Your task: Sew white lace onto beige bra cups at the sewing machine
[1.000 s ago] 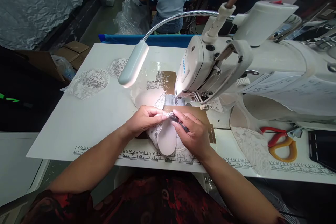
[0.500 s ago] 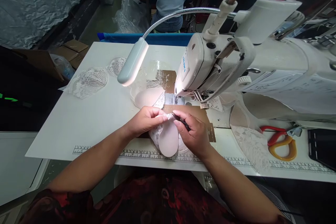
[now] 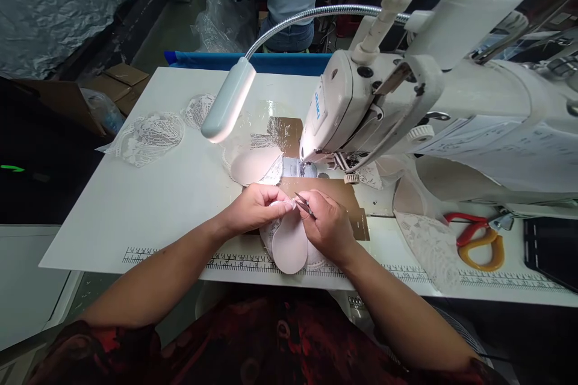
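Note:
My left hand (image 3: 255,207) pinches the top edge of a pale pink bra cup (image 3: 289,243) trimmed with white lace, which lies on the white sewing table (image 3: 149,204) near its front edge. My right hand (image 3: 329,225) is closed around small thread snips (image 3: 303,204), whose tips point at the spot my left fingers hold. A second padded cup (image 3: 253,165) lies just beyond, lit by the lamp, next to the needle of the white sewing machine (image 3: 406,108).
A gooseneck lamp (image 3: 223,105) hangs over the table. Lace pieces (image 3: 149,138) lie at the far left. Red and yellow scissors (image 3: 478,240) and more lace fabric (image 3: 428,240) sit at the right. A dark tray (image 3: 551,249) is far right. Other people work at tables behind.
Both hands have stayed on the cup. My right hand has tilted the snips more upright, bringing their tips closer to my left fingers. The view has shifted slightly downward.

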{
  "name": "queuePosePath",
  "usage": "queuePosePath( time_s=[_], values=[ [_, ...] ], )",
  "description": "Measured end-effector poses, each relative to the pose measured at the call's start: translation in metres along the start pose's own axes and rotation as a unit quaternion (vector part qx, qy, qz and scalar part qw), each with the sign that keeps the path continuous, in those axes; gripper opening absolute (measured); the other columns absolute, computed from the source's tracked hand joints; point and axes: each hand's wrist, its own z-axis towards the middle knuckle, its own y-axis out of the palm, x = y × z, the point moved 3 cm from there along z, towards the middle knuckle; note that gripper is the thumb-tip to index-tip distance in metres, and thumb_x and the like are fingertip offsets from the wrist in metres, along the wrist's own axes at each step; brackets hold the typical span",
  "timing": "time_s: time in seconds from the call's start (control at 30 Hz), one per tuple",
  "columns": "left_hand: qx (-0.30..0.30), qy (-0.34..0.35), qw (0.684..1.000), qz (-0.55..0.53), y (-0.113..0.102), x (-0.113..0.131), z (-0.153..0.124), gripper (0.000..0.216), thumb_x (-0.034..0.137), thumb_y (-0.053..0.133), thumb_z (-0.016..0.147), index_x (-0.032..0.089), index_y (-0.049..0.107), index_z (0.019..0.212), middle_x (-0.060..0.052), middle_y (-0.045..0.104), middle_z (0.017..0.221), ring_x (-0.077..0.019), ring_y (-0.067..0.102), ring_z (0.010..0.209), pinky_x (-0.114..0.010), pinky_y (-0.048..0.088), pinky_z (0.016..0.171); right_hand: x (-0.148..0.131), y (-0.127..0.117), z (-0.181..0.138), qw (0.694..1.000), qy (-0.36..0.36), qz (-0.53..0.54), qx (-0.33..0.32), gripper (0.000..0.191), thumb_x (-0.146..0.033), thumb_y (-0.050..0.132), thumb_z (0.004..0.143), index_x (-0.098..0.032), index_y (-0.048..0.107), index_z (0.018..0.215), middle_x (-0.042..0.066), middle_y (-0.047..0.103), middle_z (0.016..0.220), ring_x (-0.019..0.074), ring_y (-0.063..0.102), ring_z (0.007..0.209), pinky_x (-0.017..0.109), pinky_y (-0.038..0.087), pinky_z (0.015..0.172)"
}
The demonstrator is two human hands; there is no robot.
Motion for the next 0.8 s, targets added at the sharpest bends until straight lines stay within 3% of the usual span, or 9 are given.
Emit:
queuePosePath(
  time_s=[0.17,0.37,0.53,0.63,0.8],
  values=[
    [0.001,-0.010,1.000,-0.018,0.0004,0.0037,-0.0006,0.027,0.037,0.067,0.080,0.010,0.066,0.079,0.002,0.051,0.061,-0.0063,0.041,0.054,-0.018,0.031,0.047,0.0041,-0.0030,-0.0014,0.998,0.028,0.044,0.023,0.013,-0.023,0.046,0.090,-0.021,0.059,0.089,0.003,0.067,0.078,0.0171,0.062,0.071,0.027,0.048,0.064],
    [-0.004,-0.008,0.999,-0.047,-0.0017,0.0023,-0.0014,0.024,0.035,0.068,0.080,0.011,0.068,0.079,0.001,0.055,0.062,-0.0067,0.044,0.054,-0.019,0.034,0.049,0.0044,-0.0019,-0.0053,0.998,-0.007,0.065,0.008,0.017,-0.025,0.050,0.090,-0.023,0.064,0.100,0.004,0.072,0.088,0.0180,0.066,0.081,0.029,0.052,0.072],
    [0.009,-0.021,0.998,-0.054,-0.0020,-0.0017,-0.0004,0.027,0.037,0.069,0.078,0.010,0.068,0.078,0.000,0.058,0.064,-0.0074,0.047,0.055,-0.019,0.035,0.050,0.0008,0.0000,-0.0076,0.997,-0.071,0.009,0.018,0.025,-0.014,0.049,0.086,-0.022,0.062,0.105,0.005,0.072,0.091,0.0181,0.067,0.082,0.027,0.051,0.068],
    [0.017,-0.038,0.997,-0.061,-0.0005,-0.0039,0.0003,0.028,0.037,0.072,0.075,0.009,0.067,0.075,-0.002,0.061,0.067,-0.0084,0.050,0.059,-0.019,0.037,0.051,-0.0031,0.0018,-0.0075,0.992,-0.107,-0.058,0.021,0.024,-0.011,0.048,0.082,-0.020,0.062,0.099,0.005,0.072,0.085,0.0179,0.066,0.073,0.026,0.047,0.060],
    [0.002,-0.035,0.998,-0.056,0.0017,-0.0022,0.0002,0.029,0.038,0.072,0.076,0.010,0.066,0.074,0.002,0.052,0.058,-0.0057,0.041,0.052,-0.018,0.031,0.047,-0.0009,0.0012,-0.0031,1.000,-0.024,-0.006,-0.003,0.013,-0.019,0.046,0.086,-0.019,0.060,0.089,0.004,0.067,0.073,0.0176,0.060,0.064,0.026,0.043,0.056]
  ],
)
